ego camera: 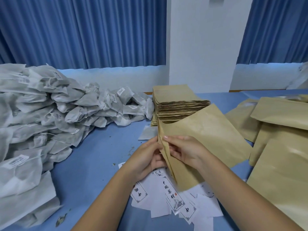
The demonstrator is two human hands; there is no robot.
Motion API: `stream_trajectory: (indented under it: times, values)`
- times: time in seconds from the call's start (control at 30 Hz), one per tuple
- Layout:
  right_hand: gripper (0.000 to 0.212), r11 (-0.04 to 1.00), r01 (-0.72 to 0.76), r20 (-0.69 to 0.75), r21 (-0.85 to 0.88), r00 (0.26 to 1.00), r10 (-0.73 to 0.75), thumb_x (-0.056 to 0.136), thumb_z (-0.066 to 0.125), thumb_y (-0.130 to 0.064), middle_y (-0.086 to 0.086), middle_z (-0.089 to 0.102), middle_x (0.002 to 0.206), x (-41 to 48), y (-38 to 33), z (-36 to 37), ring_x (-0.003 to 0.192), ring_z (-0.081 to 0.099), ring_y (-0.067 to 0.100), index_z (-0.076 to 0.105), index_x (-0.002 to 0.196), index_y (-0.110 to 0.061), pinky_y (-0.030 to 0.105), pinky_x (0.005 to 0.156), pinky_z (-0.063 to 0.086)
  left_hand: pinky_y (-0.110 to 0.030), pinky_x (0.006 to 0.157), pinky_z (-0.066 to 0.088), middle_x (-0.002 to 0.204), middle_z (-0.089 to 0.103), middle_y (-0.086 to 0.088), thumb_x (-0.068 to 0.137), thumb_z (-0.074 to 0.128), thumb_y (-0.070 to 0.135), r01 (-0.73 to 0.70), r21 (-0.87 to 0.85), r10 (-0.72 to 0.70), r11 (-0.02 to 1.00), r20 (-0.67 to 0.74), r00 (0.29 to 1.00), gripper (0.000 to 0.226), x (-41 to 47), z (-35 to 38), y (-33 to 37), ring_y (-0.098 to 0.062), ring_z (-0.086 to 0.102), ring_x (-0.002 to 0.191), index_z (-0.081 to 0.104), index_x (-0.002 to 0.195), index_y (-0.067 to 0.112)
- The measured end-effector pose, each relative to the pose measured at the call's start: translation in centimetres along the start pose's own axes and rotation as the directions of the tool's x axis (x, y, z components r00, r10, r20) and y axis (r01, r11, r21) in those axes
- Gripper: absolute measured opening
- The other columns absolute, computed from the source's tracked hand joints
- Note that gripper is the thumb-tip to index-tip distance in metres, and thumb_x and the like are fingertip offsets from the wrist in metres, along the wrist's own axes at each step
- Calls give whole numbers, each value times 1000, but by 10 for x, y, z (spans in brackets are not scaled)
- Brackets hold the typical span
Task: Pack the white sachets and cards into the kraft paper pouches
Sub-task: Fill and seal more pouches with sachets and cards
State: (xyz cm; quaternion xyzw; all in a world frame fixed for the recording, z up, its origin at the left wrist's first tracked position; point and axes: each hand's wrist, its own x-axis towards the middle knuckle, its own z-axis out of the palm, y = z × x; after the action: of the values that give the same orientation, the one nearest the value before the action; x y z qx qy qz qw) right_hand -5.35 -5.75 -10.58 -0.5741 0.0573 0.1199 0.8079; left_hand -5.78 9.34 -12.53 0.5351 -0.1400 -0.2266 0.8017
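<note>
Your hands: your left hand (146, 157) and right hand (185, 152) sit close together. Both pinch the same edge of one kraft pouch (208, 139), with the paper between them.
Pouch place: it is lifted off the blue table (100, 147) and spreads to the right of, and beyond, your right hand.
Pouch heading: the pinched edge looks like the mouth, facing your left hand. The long axis seems to run from your hands away to the right, tilted. You cannot tell yet whether the mouth has parted.
Supplies: the white sachets (50, 114) are heaped well left of your left hand. The cards (173, 197) lie scattered under both wrists, partly beneath the pouch. The pouch stack (180, 104) stands just beyond your fingers.
Risk, mouth: if your fingers grip both layers together, the pouch likely stays flat and nothing goes in. Pulling hard could crease or tear the paper.
Risk, cards: the hanging corner of the pouch may sweep the loose cards about.
Risk, stack: swinging the far corner could nudge the stack, which is close by.
</note>
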Motion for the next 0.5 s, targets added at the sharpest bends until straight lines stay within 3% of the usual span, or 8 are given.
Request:
stream_trajectory:
  times: [0.07, 0.13, 0.23, 0.3, 0.37, 0.5]
  values:
    - [10, 997, 20, -25, -74, 999, -22, 81, 77, -14, 3, 69, 63, 1, 6, -1, 51, 62, 7, 71, 84, -6, 16, 50, 51, -36, 74, 58, 104, 71, -19, 90, 39, 2, 15, 108, -8, 994, -64, 998, 39, 2, 1, -4, -24, 71, 89, 63, 119, 12]
    - [16, 923, 107, -84, -369, 986, -147, 84, 74, -20, -3, 63, 52, 0, 12, 1, 43, 56, 6, 69, 76, -8, 18, 43, 46, -29, 68, 57, 87, 73, -10, 95, 40, 5, 18, 243, 17, 970, -142, 990, 32, 2, 3, -8, -16, 70, 75, 60, 119, 12]
    - [33, 522, 218, -23, -825, 909, -415, 82, 62, -32, -10, 49, 44, -1, 20, 7, 41, 44, 6, 52, 56, -15, 22, 46, 38, -17, 50, 48, 59, 62, 0, 96, 44, 3, -11, 327, 67, 945, -162, 985, 25, 1, 4, -13, -6, 56, 48, 59, 114, 10]
    - [42, 352, 225, 46, -908, 891, -452, 85, 56, -34, -6, 40, 45, 1, 22, 9, 47, 37, 9, 38, 52, -16, 29, 49, 32, -16, 45, 44, 54, 57, 2, 94, 40, -3, -19, 344, 85, 939, -176, 981, 29, 0, 3, -13, -6, 49, 43, 60, 111, 10]
    - [41, 361, 263, 96, -895, 903, -418, 90, 52, -27, -4, 34, 49, 4, 21, 9, 52, 34, 13, 35, 53, -17, 33, 52, 28, -18, 42, 42, 51, 54, 0, 93, 40, -4, -27, 360, 105, 933, -199, 974, 31, 0, 2, -12, -9, 48, 41, 61, 110, 10]
    - [34, 538, 305, 85, -786, 915, -395, 87, 48, -14, -5, 31, 53, 5, 22, 12, 52, 29, 11, 38, 55, -19, 30, 51, 24, -23, 47, 44, 57, 55, -8, 85, 37, -8, -22, 286, 108, 958, -289, 951, 38, 1, 3, -8, -17, 50, 45, 64, 107, 8]
